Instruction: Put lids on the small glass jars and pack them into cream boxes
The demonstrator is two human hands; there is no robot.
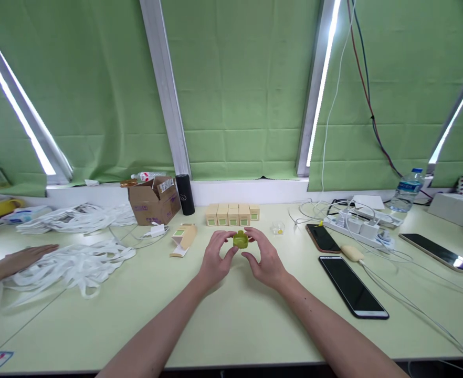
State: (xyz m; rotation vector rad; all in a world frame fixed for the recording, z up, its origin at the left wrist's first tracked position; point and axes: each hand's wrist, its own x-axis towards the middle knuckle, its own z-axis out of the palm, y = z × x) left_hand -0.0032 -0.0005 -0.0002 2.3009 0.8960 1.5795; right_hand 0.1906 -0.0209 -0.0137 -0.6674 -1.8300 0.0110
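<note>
A small olive-green object (240,240) with a scalloped outline is held up between my two hands, over the middle of the table. My left hand (217,257) grips its left side with thumb and fingers. On its right side, the fingertips of my right hand (266,260) touch it, with the thumb lower and apart. Just beyond the hands stands a row of several small tan boxes (233,215) with green labels. An opened tan carton (183,239) lies to the left, and a small clear container (277,228) with something yellow sits to the right.
Another person's hand (30,254) rests by white straps (85,262) at left. A cardboard box (153,202) and black cylinder (185,195) stand at the back. Phones (353,286), a power strip (357,228), cables and a water bottle (408,191) occupy the right side.
</note>
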